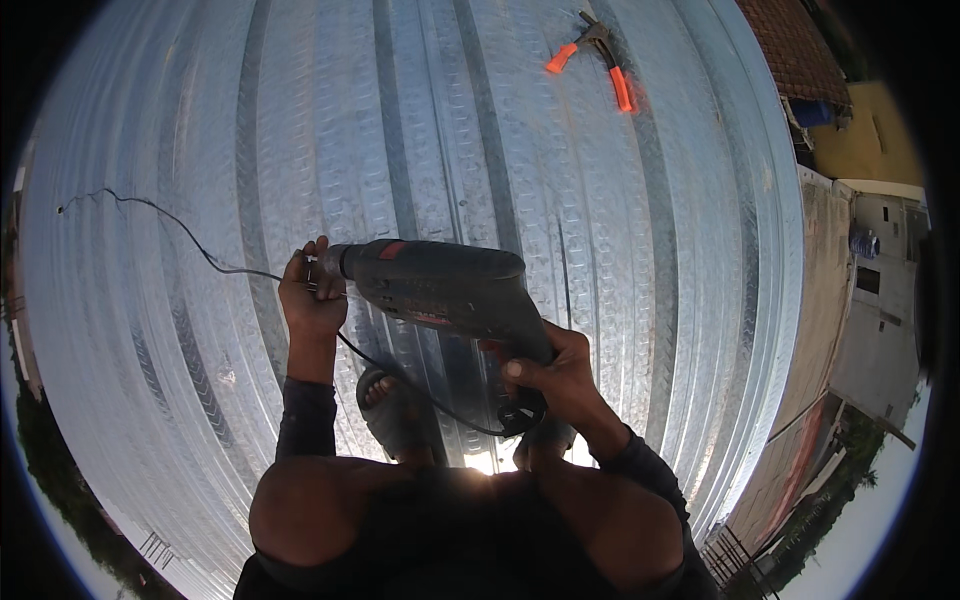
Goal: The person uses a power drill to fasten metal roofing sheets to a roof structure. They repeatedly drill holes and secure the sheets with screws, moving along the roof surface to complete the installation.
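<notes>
Apparently prep stage: drill (440, 285) in both hands at mid-frame, no hole being made right now.

R hand (562, 375), lower right of centre, has its fingers wrapped round the drill's grip; L hand (312, 300), left of centre, has its fingers bunched in close at the chuck (334, 262), w/ small shiny bits there too tiny to ID. Done, as far as shows: ribbed metal sheeting (580, 170) in place underfoot, black cord (237, 271) run from far left of frame toward the drill. Left to do, prob.: finish at the chuck, then the drilling itself; can't tell if a bit's seated. Orange-gripped hand tool (598, 40) lies on the sheeting, upper right, unused atm.
</notes>
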Demonstrator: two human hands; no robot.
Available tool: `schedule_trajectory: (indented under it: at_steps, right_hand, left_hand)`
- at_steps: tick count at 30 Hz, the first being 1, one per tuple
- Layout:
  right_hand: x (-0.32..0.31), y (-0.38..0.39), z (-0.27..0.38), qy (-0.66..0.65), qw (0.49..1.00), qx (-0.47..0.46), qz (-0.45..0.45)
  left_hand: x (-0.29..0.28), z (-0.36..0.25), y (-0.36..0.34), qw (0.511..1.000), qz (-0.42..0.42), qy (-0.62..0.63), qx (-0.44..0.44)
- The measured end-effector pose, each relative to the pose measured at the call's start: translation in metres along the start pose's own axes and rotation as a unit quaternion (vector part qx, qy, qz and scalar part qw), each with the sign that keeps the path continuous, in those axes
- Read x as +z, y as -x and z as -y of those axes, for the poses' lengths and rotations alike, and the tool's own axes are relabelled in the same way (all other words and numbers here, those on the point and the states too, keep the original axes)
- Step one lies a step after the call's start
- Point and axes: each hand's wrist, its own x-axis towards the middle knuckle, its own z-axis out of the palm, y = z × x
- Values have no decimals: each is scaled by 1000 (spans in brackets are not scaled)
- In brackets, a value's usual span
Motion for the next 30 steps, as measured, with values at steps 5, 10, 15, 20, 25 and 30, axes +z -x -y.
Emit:
schedule_trajectory:
  at_steps: [5,10,15,20,25,30]
  right_hand:
    - [-25,27,-2,-60,995,-34,-71]
    - [-30,27,33,79,957,-134,-244]
    - [-21,-12,61,219,938,-80,-255]
    - [-14,-33,64,252,936,-39,-242]
    - [-8,-40,71,280,929,-28,-239]
    - [11,-48,88,394,894,-1,-216]
  left_hand:
    - [1,14,-34,996,-81,25,21]
    - [9,17,-22,935,115,-336,6]
    - [-5,77,1,650,375,-659,-58]
    - [-8,86,9,650,367,-663,-66]
    - [-12,92,7,674,363,-642,-37]
    - [-14,100,5,665,358,-654,-35]
